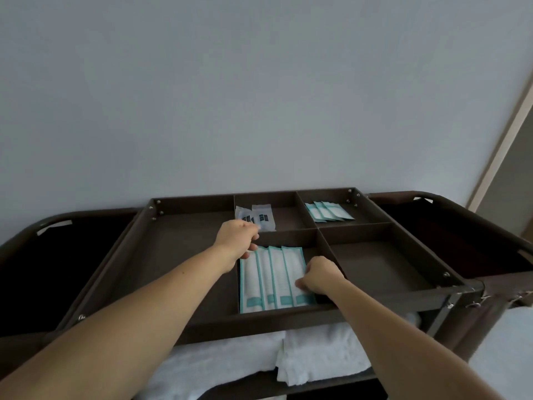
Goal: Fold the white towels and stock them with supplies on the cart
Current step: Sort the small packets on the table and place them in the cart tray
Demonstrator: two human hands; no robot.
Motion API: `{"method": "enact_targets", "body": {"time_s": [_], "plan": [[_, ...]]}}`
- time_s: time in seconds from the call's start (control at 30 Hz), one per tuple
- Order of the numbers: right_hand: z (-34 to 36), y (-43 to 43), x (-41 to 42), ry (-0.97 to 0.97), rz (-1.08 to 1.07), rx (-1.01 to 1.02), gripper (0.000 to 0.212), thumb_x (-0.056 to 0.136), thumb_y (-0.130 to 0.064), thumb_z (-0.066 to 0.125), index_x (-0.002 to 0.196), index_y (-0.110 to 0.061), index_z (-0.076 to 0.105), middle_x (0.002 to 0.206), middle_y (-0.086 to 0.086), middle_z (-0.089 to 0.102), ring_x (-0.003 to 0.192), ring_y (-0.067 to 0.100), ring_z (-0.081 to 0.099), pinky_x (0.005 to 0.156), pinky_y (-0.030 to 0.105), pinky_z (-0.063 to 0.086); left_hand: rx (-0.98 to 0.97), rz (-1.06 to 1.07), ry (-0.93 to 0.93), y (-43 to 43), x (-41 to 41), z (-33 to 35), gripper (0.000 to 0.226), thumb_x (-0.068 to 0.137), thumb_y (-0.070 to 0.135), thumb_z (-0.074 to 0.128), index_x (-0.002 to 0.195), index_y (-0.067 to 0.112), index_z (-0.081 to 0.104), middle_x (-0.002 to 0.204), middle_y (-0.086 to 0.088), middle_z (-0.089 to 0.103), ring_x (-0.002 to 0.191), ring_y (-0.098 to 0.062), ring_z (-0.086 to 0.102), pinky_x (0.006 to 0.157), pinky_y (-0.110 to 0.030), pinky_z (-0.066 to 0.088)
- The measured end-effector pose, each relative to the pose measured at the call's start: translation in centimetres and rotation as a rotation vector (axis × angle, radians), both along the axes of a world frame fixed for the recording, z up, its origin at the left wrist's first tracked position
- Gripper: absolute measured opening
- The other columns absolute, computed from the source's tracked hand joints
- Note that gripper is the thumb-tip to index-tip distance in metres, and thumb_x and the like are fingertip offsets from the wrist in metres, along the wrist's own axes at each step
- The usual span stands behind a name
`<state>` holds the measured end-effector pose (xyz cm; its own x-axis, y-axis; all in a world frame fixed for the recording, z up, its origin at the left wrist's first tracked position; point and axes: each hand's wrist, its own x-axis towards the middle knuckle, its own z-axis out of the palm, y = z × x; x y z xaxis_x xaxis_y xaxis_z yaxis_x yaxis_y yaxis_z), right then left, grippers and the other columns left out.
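Several long white packets with teal edges lie side by side in the front middle compartment of the dark brown cart tray. My left hand is at their far left end, fingers curled down onto the top of the leftmost packet. My right hand is at the right side of the row, fingers curled and pressing on the rightmost packet. Folded white towels lie on the shelf below the tray.
Small clear sachets with dark labels sit in the back middle compartment, and teal-edged flat packets in the back right one. The left and front right compartments hold nothing. A wall stands right behind the cart; dark bag openings flank the tray.
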<state>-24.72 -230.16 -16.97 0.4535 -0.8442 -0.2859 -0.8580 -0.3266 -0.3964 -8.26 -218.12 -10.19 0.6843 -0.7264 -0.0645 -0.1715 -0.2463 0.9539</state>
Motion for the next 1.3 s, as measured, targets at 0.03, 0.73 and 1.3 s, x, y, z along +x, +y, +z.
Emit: {"method": "enact_targets", "body": {"time_s": [0.03,0.73,1.3], "plan": [[0.1,0.1,0.0,0.011,0.014,-0.021,0.044,0.079,-0.038,0.078,0.110,-0.010,0.064,0.107,0.007,0.068,0.092,0.023,0.065,0.070,0.030,0.050,-0.001,0.008,-0.015,0.1,0.0,0.1,0.011,0.094,0.018,0.057,0.088,0.014,0.066,0.098,-0.006,0.069,0.069,-0.016,0.065,0.055,-0.028,0.049],[5.1,17.4,16.3,-0.033,0.729,-0.347,0.071,0.097,-0.068,0.029,0.154,-0.026,0.032,0.162,0.003,0.024,0.150,0.030,0.018,0.115,0.057,0.023,0.749,0.229,-0.690,26.7,12.4,-1.6,0.063,0.099,0.050,0.045,0.154,0.023,0.033,0.166,-0.002,0.013,0.153,-0.029,-0.002,0.118,-0.054,0.017],[4.3,52.1,39.7,-0.061,1.101,-0.377,0.070,0.097,-0.070,0.029,0.155,-0.030,0.029,0.162,0.002,0.024,0.150,0.029,0.016,0.117,0.059,0.018,0.835,0.586,-0.381,64.5,26.8,-5.9,0.061,0.096,0.047,0.046,0.150,0.018,0.038,0.156,-0.008,0.032,0.148,-0.033,0.016,0.115,-0.055,0.025]]}}
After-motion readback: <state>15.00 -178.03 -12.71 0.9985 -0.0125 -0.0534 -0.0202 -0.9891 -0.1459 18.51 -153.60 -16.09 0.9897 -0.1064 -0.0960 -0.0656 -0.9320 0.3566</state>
